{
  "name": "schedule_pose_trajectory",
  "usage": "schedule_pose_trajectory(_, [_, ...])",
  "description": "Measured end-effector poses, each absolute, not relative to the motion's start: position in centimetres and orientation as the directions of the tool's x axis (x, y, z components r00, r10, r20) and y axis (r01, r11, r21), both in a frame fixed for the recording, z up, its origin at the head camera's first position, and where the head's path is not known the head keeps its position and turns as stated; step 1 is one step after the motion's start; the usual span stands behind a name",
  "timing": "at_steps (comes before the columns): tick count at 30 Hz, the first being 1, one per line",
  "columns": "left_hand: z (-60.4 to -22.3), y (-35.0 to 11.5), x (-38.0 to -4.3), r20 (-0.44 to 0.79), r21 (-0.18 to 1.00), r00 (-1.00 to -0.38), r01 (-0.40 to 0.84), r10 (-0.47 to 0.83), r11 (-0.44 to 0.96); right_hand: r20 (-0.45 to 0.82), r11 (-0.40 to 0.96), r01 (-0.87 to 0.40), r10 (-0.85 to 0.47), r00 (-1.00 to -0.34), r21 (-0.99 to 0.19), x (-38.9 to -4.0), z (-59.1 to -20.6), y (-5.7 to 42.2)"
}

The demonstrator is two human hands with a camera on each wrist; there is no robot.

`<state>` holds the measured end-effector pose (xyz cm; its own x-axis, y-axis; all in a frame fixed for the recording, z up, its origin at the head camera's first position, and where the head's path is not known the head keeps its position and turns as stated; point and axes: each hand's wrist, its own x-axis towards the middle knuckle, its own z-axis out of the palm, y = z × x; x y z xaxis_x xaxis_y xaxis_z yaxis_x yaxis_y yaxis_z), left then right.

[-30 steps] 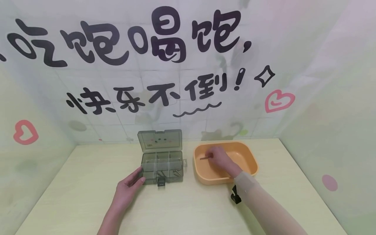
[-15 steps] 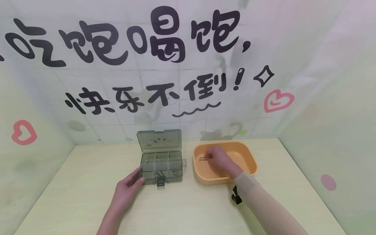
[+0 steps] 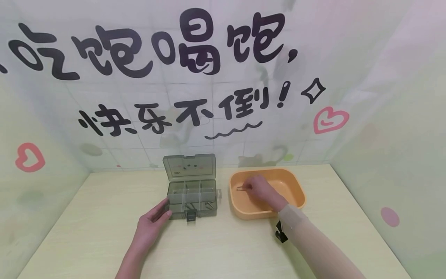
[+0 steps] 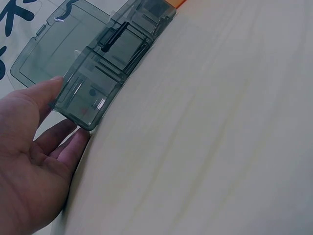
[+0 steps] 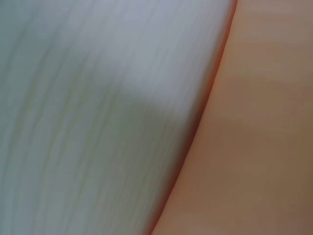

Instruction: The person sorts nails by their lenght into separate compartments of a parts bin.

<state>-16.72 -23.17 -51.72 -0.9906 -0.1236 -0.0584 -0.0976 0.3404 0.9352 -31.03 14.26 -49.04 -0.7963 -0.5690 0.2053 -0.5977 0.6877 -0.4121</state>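
Note:
In the head view, my right hand (image 3: pixel 259 188) is inside the orange basin (image 3: pixel 234 207), its thumb and fingertips pinching thin metal screws (image 3: pixel 240 188) that stick out to the left. My left hand (image 3: pixel 150 224) grips the left end of a see-through grey compartment box (image 3: pixel 174 211). The left wrist view shows the thumb (image 4: pixel 51 89) on the box's upper corner and the curled fingers lower down, near the table. The box's lid (image 3: pixel 191 166) stands raised at the back. Several screws (image 3: pixel 189 205) lie in its front compartments. The right wrist view hides the right hand.
The pale wooden table (image 3: pixel 216 248) carries both containers side by side, the basin right of the box. A black latch (image 3: pixel 191 215) juts from the box's front. Printed wall sheets (image 3: pixel 223 147) enclose the back and sides.
The screws have shifted slightly between my right fingertips: one thin shank showed earlier, and two show now. Both hands, the box and the basin have hardly moved.

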Motion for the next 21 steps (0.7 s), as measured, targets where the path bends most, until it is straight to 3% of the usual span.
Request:
schedule_pose_trajectory(8, [-51.67, -23.15, -16.69, -0.062, 0.937, -0.991, -0.098, -0.117, 0.335, 0.144, 0.697, -0.57, -0.572, -0.808, -0.436, -30.64, -49.01, 14.1])
schedule_pose_trajectory(16, [-51.59, -23.09, -16.77, -0.059, 0.931, -0.991, -0.099, -0.122, 0.352, 0.162, 0.674, -0.573, -0.572, -0.804, -0.466, -30.72, -49.44, 14.26])
schedule_pose_trajectory(21, [-51.54, -23.06, -16.71, -0.06, 0.927, -0.99, -0.103, -0.128, 0.361, 0.129, 0.678, -0.505, -0.525, -0.841, -0.534, -30.77, -49.25, 14.31])
